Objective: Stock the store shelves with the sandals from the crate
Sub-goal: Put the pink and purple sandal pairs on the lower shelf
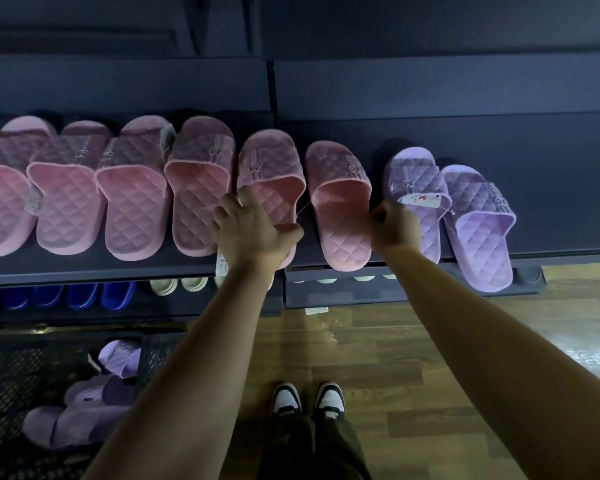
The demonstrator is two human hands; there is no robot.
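On the sloped shelf (551,202), at the end of the pink row, both hands sit on the last pair; the left hand (253,233) covers the heel of the left pink sandal (271,168), fingers spread over the footbed w/ thumb hooked round its right edge; the right hand (395,226) is at the right rim of the right pink sandal (336,188), fingers curled tight, whether pinching the rim can't be told; both sandals lie toes away, long axis running up the shelf from the wrists, so any nudge is prob. sideways; lilac sandals (84,417) wait in the crate (11,375), lower left, nearer the left arm.
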